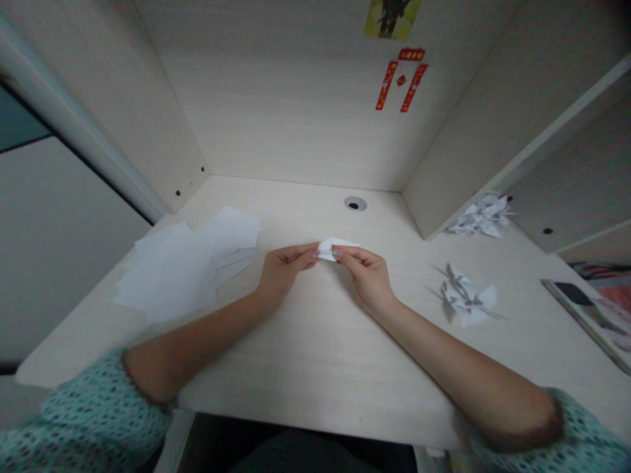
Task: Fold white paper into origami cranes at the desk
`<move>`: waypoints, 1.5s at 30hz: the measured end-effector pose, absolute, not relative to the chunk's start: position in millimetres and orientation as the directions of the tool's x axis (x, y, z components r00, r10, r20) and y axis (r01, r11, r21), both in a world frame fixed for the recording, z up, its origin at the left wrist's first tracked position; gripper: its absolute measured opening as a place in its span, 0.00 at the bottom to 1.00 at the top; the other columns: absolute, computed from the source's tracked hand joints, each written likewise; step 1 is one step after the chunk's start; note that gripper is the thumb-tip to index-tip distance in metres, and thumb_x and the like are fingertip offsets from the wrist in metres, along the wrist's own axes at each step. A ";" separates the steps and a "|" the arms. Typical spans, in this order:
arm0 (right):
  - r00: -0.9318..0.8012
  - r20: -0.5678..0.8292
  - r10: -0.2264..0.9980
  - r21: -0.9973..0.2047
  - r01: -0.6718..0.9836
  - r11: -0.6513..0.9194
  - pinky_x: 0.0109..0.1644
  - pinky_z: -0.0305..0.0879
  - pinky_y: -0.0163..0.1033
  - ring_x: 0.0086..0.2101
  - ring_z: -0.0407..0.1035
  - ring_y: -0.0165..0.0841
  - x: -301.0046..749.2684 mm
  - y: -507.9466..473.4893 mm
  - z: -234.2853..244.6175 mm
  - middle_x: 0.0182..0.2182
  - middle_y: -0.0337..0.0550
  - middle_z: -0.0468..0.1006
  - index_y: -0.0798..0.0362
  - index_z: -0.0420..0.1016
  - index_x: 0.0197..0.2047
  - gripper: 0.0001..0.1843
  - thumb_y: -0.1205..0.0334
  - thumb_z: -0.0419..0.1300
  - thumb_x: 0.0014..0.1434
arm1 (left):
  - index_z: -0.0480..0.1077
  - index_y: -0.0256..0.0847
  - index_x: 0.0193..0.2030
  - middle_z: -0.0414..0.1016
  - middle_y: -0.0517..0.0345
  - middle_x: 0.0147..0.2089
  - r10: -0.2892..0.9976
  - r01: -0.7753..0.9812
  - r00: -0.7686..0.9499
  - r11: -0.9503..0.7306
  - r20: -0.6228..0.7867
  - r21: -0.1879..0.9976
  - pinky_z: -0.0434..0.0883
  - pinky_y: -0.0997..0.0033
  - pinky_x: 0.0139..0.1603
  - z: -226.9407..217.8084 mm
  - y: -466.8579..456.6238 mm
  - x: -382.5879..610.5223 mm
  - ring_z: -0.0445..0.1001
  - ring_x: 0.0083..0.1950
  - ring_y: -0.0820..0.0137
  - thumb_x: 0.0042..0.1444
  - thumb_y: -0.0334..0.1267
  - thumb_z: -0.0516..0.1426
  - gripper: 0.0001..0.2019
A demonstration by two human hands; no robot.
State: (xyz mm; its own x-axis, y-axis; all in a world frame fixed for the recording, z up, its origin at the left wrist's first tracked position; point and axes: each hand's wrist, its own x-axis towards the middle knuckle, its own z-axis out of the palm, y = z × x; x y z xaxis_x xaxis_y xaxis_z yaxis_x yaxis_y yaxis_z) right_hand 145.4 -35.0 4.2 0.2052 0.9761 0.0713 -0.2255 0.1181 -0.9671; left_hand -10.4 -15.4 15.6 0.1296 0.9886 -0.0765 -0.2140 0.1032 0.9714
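Note:
A small folded piece of white paper (326,248) is held above the middle of the desk, between both hands. My left hand (287,263) pinches its left end with thumb and fingers. On the other side, my right hand (363,268) grips it the same way, and a pale point of the paper sticks out behind those fingers. Parts of the folds are hidden by the fingertips. To the left lies a spread of white paper sheets (172,269). Folded paper pieces with thin points (468,299) rest on the desk right of my right hand.
More folded paper pieces (483,215) are heaped by the right divider panel (473,144). A phone (576,293) lies on a flat, pale item (604,328) at the far right. A round cable hole (355,203) is set in the desk (305,368) near the back wall.

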 end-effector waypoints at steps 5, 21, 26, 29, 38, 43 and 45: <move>0.208 0.049 0.977 -0.978 -0.188 0.089 0.41 0.67 0.38 0.29 0.72 0.30 147.0 -34.6 -0.2 0.29 0.39 0.82 0.48 0.83 0.31 0.10 0.55 0.70 0.44 | 0.79 0.43 0.40 0.81 0.54 0.42 0.993 -0.125 0.113 0.034 -0.020 0.992 0.73 0.66 0.49 13.4 -15.5 -14.2 0.78 0.42 0.68 0.44 0.43 0.66 0.15; 0.177 0.028 0.984 -0.970 -0.232 0.070 0.46 0.70 0.43 0.36 0.75 0.36 147.6 -33.9 0.4 0.34 0.42 0.83 0.48 0.81 0.36 0.16 0.53 0.70 0.43 | 0.79 0.42 0.39 0.81 0.52 0.42 0.990 -0.182 0.125 0.086 -0.064 0.979 0.74 0.64 0.50 11.8 -15.2 -12.3 0.78 0.43 0.65 0.40 0.44 0.68 0.17; 0.208 0.016 0.978 -0.975 -0.215 0.062 0.39 0.69 0.39 0.29 0.73 0.32 148.2 -33.8 0.1 0.28 0.41 0.82 0.50 0.81 0.30 0.12 0.52 0.70 0.43 | 0.79 0.42 0.40 0.81 0.52 0.41 0.989 -0.190 0.134 0.083 -0.058 0.978 0.74 0.65 0.50 12.1 -16.2 -12.3 0.78 0.42 0.67 0.41 0.43 0.68 0.17; 0.215 0.036 0.976 -0.976 -0.204 0.081 0.38 0.68 0.39 0.29 0.72 0.32 148.2 -33.7 -0.2 0.27 0.41 0.82 0.50 0.81 0.30 0.13 0.52 0.70 0.43 | 0.79 0.41 0.40 0.81 0.53 0.41 0.990 -0.196 0.125 0.090 -0.066 0.976 0.74 0.65 0.51 12.8 -16.7 -11.7 0.78 0.42 0.67 0.41 0.43 0.68 0.17; 0.249 0.062 0.967 -0.980 -0.170 0.106 0.37 0.67 0.39 0.29 0.72 0.32 146.1 -36.2 4.2 0.26 0.41 0.81 0.51 0.81 0.31 0.13 0.52 0.69 0.44 | 0.79 0.41 0.40 0.81 0.53 0.42 0.989 -0.236 0.101 0.126 -0.105 0.964 0.74 0.63 0.52 17.5 -18.0 -8.8 0.78 0.43 0.67 0.41 0.43 0.68 0.18; 0.250 0.055 0.967 -0.978 -0.180 0.102 0.37 0.67 0.38 0.27 0.72 0.31 146.0 -35.7 1.6 0.26 0.40 0.81 0.51 0.81 0.31 0.12 0.53 0.69 0.44 | 0.79 0.40 0.38 0.81 0.54 0.42 0.989 -0.286 0.112 0.125 -0.096 0.950 0.73 0.66 0.52 15.9 -19.1 -8.2 0.77 0.43 0.68 0.40 0.40 0.68 0.15; 0.251 0.073 0.965 -0.979 -0.168 0.118 0.36 0.67 0.38 0.27 0.72 0.31 145.9 -36.1 1.5 0.26 0.41 0.81 0.51 0.81 0.31 0.12 0.54 0.70 0.44 | 0.79 0.40 0.41 0.81 0.55 0.41 0.989 -0.285 0.118 0.123 -0.092 0.951 0.73 0.67 0.51 14.3 -19.4 -8.8 0.77 0.43 0.69 0.41 0.41 0.67 0.17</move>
